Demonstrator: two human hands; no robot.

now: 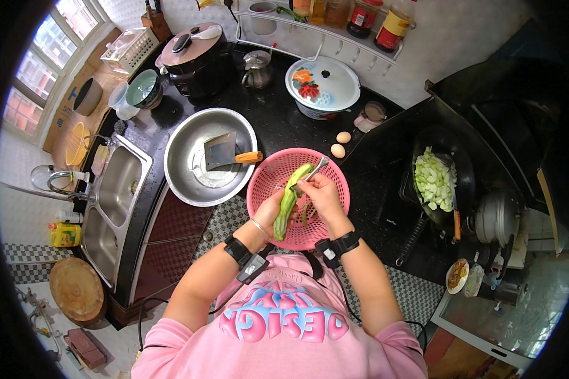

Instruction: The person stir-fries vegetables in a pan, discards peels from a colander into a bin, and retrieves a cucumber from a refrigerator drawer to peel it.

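My left hand [271, 212] is wrapped around the lower part of a long green gourd [284, 215], partly peeled and pale towards its far end. My right hand [323, 195] grips a metal utensil [318, 168], its handle end sticking out past my fingers; the working end is hidden against the gourd. Both hands are above a pink plastic colander [261, 168], and strips of green peel [306, 214] lie in it. To its left stands a wide metal basin [180, 187] with a cleaver [220, 150] resting inside, its wooden handle over the rim.
Two eggs [340, 144] lie behind the colander, near a lidded enamel pot [325, 85]. On the right, a wok [467, 189] holds chopped pale-green pieces [431, 177] and a wooden-handled knife or spatula [456, 222]. A double sink [118, 189] is at left; a wire shelf [332, 35] overhangs the back.
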